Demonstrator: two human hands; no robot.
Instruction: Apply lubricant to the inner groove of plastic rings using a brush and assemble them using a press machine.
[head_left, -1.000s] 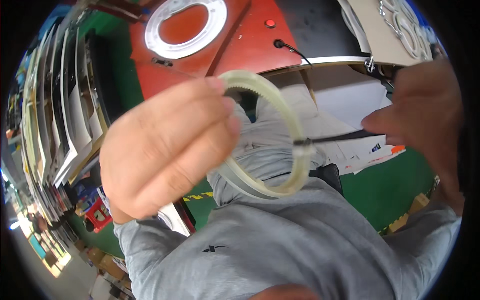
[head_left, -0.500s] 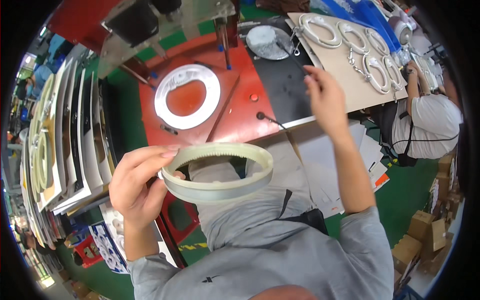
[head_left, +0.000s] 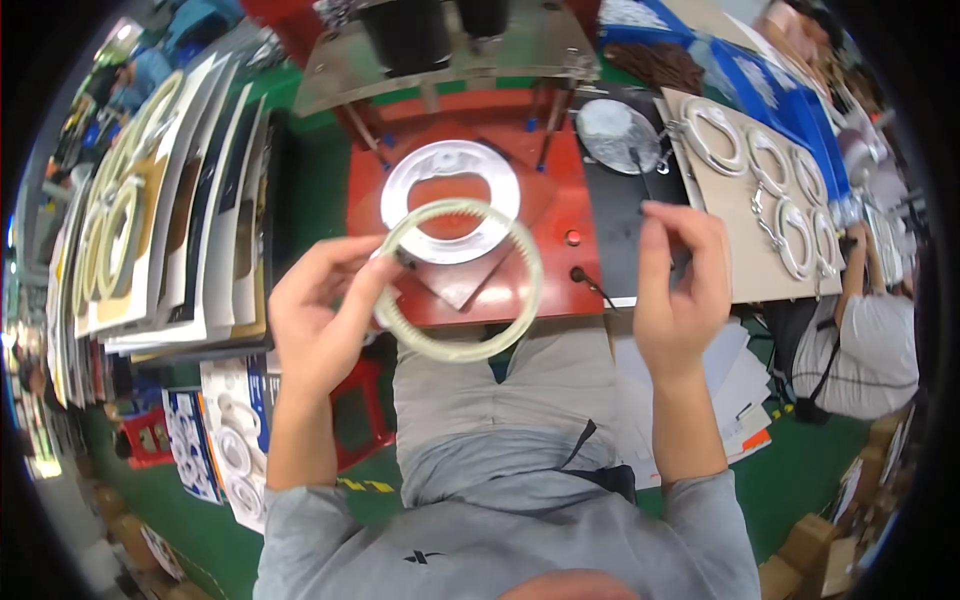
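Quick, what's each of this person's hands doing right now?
Left hand: closed on a pale ring, gripping its left side.
Right hand: pinching a thin dark stick at its near end.

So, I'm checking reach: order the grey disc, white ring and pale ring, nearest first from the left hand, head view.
1. Pale ring: in the left hand.
2. White ring: ahead, slightly right.
3. Grey disc: right, farther ahead.

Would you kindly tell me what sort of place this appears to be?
Probably a factory workshop: a red-topped workstation, white ring-shaped parts in rows on a flat tan board, and brown cardboard boxes suggest it.
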